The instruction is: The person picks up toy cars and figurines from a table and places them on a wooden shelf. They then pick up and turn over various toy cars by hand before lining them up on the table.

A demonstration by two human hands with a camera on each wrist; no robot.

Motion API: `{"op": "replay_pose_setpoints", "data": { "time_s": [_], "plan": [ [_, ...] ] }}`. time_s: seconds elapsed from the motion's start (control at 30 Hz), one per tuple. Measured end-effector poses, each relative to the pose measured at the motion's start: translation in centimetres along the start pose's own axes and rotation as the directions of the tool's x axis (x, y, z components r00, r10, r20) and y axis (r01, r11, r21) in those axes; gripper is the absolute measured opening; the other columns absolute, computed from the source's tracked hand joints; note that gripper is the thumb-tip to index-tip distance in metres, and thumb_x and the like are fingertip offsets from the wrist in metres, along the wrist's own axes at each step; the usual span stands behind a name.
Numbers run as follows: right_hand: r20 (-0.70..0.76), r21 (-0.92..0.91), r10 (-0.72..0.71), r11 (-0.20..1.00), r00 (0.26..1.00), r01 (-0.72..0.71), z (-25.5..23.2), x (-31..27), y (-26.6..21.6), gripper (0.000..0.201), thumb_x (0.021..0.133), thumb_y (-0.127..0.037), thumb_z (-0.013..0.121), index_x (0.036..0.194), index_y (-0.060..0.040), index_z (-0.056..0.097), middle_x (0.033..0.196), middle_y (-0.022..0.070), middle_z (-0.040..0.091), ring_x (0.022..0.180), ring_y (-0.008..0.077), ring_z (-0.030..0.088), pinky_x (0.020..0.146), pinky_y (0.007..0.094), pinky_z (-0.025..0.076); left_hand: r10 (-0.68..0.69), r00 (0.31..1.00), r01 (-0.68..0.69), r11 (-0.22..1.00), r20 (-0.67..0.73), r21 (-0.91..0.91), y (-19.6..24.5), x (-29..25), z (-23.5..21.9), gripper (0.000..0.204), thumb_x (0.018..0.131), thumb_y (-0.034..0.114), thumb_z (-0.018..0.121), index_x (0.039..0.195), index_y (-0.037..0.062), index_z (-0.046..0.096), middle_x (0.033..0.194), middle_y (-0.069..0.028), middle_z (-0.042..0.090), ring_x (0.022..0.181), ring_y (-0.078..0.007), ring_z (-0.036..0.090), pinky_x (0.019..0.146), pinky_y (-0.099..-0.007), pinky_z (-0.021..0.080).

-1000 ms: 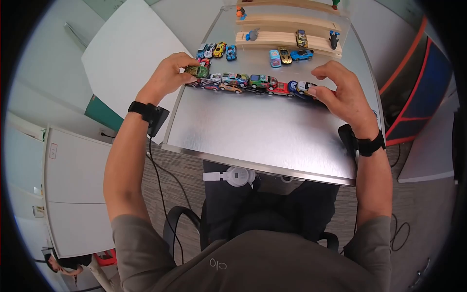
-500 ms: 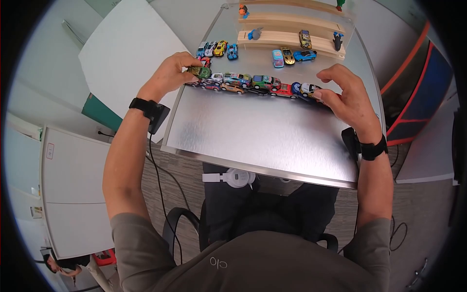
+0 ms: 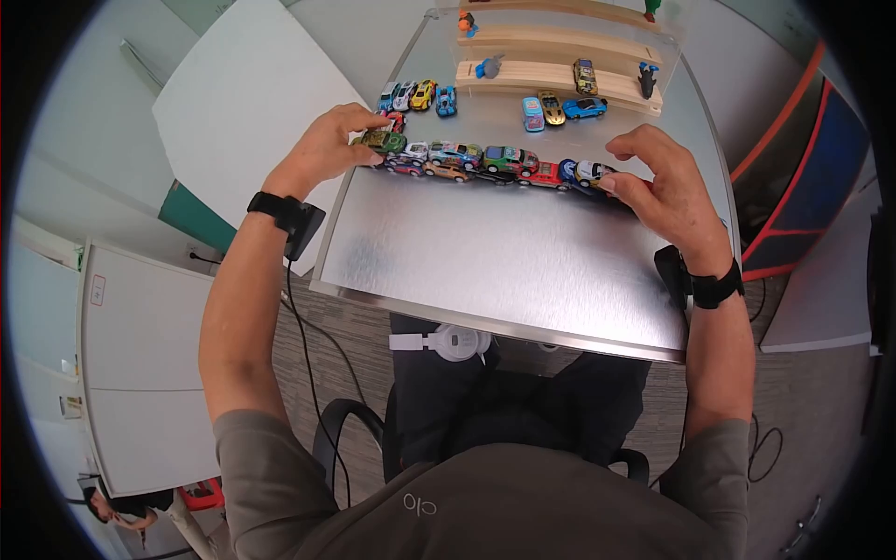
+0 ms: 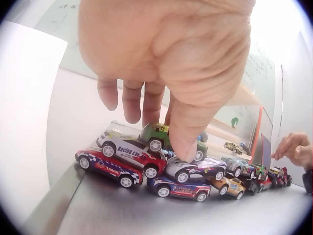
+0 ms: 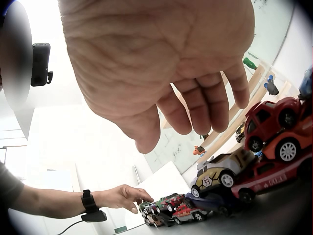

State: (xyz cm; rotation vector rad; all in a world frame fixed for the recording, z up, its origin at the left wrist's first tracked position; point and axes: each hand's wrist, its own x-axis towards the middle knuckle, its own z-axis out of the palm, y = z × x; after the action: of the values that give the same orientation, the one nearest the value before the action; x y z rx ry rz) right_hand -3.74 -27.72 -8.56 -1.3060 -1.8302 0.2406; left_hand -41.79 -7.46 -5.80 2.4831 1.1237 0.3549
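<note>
Several small toy cars stand in a two-level row across the metal tabletop. At its left end, my left hand [image 3: 327, 147] has thumb and fingers around a green toy car [image 3: 381, 142] on the upper level. In the left wrist view, this green car [image 4: 156, 137] sits above a white-and-red racing car [image 4: 134, 152] and a white car [image 4: 200, 168], partly hidden by the thumb. My right hand [image 3: 663, 177], its fingers spread and bent, hovers by the row's right end. The right wrist view shows it above a white-and-yellow car [image 5: 220, 171] marked 33, with a red car [image 5: 274, 120] alongside.
Behind the row, a wooden tiered rack [image 3: 560, 73] holds small animal figures and a car. Several cars stand at the back left, among them a yellow one [image 3: 423, 93]. A blue car [image 3: 585, 107] is near the rack. The metal tabletop [image 3: 504, 243] ends at a front edge.
My left thumb has shifted slightly right and down along the green car's near side. The right hand keeps its place by the row's right end. The head view has shifted slightly.
</note>
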Motion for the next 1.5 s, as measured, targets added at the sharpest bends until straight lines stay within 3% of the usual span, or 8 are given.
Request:
{"op": "replay_pose_setpoints", "data": {
  "time_s": [0.3, 0.5, 0.67, 0.93, 1.0, 1.23, 1.3, 1.5],
  "plan": [
    [-0.034, -0.036, -0.026, 0.999, 0.999, 0.024, 0.0, 0.1, 0.2, 0.031, 0.084, -0.019, 0.076, 0.102, 0.0039, 0.066, 0.094, 0.0161, 0.065, 0.086, 0.0327, 0.064, 0.074, 0.0394, 0.052, -0.129, 0.976, 0.131, 0.991, -0.175, 0.000, -3.6, 3.5, -1.0, 0.035, 0.085, 0.014, 0.076, 0.116, -0.0023, 0.071, 0.102, -0.0104, 0.071, 0.088, -0.0174, 0.065, 0.079, -0.0315, 0.051],
    [-0.040, -0.093, -0.038, 0.995, 0.998, 0.034, -0.5, 0.2, 0.0, 0.029, 0.083, -0.018, 0.076, 0.101, 0.0039, 0.066, 0.093, 0.0161, 0.065, 0.085, 0.0326, 0.064, 0.073, 0.0394, 0.052, -0.296, 0.954, 0.301, 0.936, -0.053, 0.182, -2.6, 6.8, -1.3, 0.034, 0.081, 0.020, 0.080, 0.105, -0.0031, 0.071, 0.087, -0.0099, 0.073, 0.079, -0.0175, 0.068, 0.072, -0.0302, 0.053],
    [-0.040, -0.113, -0.037, 0.993, 0.999, 0.032, -0.7, 0.3, 0.1, 0.029, 0.083, -0.017, 0.075, 0.100, 0.0038, 0.066, 0.093, 0.0159, 0.065, 0.084, 0.0324, 0.064, 0.072, 0.0391, 0.051, -0.503, 0.857, 0.474, 0.854, 0.109, 0.214, -1.5, 8.5, -0.6, 0.025, 0.082, 0.015, 0.077, 0.101, 0.0004, 0.072, 0.085, -0.0102, 0.073, 0.069, -0.0189, 0.069, 0.061, -0.0346, 0.057],
    [-0.041, -0.102, -0.023, 0.995, 0.999, 0.019, -0.6, 0.2, 0.3, 0.028, 0.083, -0.017, 0.076, 0.100, 0.0035, 0.066, 0.092, 0.0156, 0.065, 0.084, 0.0324, 0.064, 0.072, 0.0396, 0.051, -0.534, 0.836, 0.504, 0.839, 0.129, 0.206, -2.8, 9.5, -0.2, 0.029, 0.079, 0.009, 0.077, 0.105, 0.0005, 0.070, 0.085, -0.0122, 0.073, 0.070, -0.0202, 0.071, 0.061, -0.0361, 0.060],
    [0.001, -0.108, -0.055, 0.993, 0.998, 0.055, -0.7, 0.2, 0.4, 0.027, 0.089, -0.012, 0.073, 0.107, 0.0047, 0.063, 0.096, 0.0128, 0.063, 0.080, 0.0222, 0.063, 0.056, 0.0304, 0.055, -0.548, 0.828, 0.516, 0.828, 0.119, 0.220, -2.8, 9.5, 0.0, 0.029, 0.078, 0.008, 0.078, 0.104, 0.0003, 0.069, 0.085, -0.0123, 0.072, 0.069, -0.0203, 0.071, 0.060, -0.0362, 0.060],
    [0.011, -0.108, -0.057, 0.992, 0.998, 0.058, -0.6, 0.1, 0.4, 0.026, 0.089, -0.010, 0.072, 0.108, 0.0055, 0.062, 0.097, 0.0130, 0.062, 0.079, 0.0211, 0.063, 0.053, 0.0284, 0.057, -0.533, 0.844, 0.504, 0.828, 0.064, 0.246, -3.1, 9.5, 0.7, 0.034, 0.072, 0.010, 0.082, 0.102, 0.0001, 0.067, 0.085, -0.0142, 0.071, 0.068, -0.0238, 0.072, 0.060, -0.0376, 0.062],
    [-0.050, -0.089, -0.028, 0.996, 0.998, 0.024, -0.4, 0.2, 0.3, 0.028, 0.082, -0.015, 0.078, 0.100, 0.0026, 0.066, 0.093, 0.0150, 0.065, 0.085, 0.0330, 0.064, 0.074, 0.0401, 0.052, -0.548, 0.834, 0.513, 0.815, 0.066, 0.270, -3.1, 9.6, 0.8, 0.038, 0.073, 0.011, 0.081, 0.105, -0.0004, 0.066, 0.087, -0.0155, 0.071, 0.070, -0.0257, 0.073, 0.060, -0.0391, 0.062],
    [-0.053, -0.079, -0.016, 0.997, 0.998, 0.012, -0.3, 0.1, 0.4, 0.028, 0.081, -0.015, 0.077, 0.100, 0.0025, 0.066, 0.093, 0.0151, 0.065, 0.085, 0.0329, 0.064, 0.073, 0.0403, 0.052, -0.565, 0.820, 0.509, 0.794, 0.094, 0.331, -3.5, 10.2, 1.1, 0.042, 0.072, 0.012, 0.081, 0.109, -0.0019, 0.067, 0.090, -0.0173, 0.072, 0.071, -0.0268, 0.073, 0.062, -0.0389, 0.063]
  ]
}}
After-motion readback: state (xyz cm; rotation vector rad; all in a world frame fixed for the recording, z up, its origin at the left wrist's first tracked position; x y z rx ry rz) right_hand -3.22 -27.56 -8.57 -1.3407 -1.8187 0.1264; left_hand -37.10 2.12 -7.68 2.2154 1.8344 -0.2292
